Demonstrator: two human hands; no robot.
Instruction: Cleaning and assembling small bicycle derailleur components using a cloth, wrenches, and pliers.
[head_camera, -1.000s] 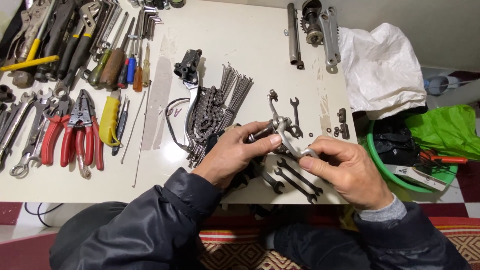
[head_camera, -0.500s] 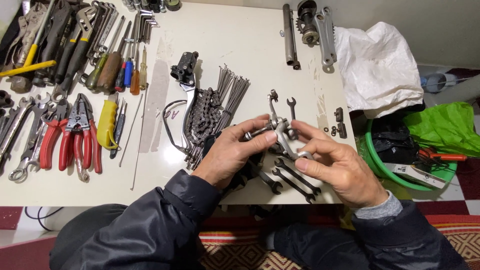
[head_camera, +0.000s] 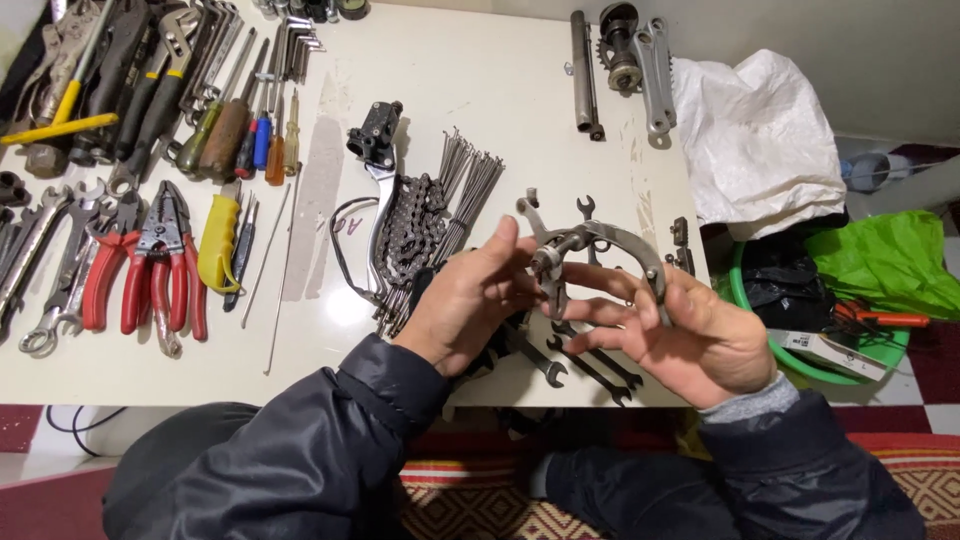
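**Both hands on a brake caliper above the table**

The left hand (head_camera: 470, 300) pinched the centre bolt of the metal brake caliper (head_camera: 590, 255), fingers closed on it. The right hand (head_camera: 690, 335) gripped the caliper's arm at 3 o'clock, fingers curled under it. The caliper hung just above the white table (head_camera: 480, 100), its arch running 9 to 3 o'clock, between both hands. Wrenches (head_camera: 585, 365) lay beneath; a chain (head_camera: 410, 225) at 9 o'clock, red pliers (head_camera: 150, 265) farther out.

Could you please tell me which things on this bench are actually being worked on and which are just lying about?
In hand:
- metal brake caliper, held by left hand and right hand

Lying about:
- red-handled pliers
- screwdrivers
- bicycle chain
- spokes
- small wrenches
- white bag
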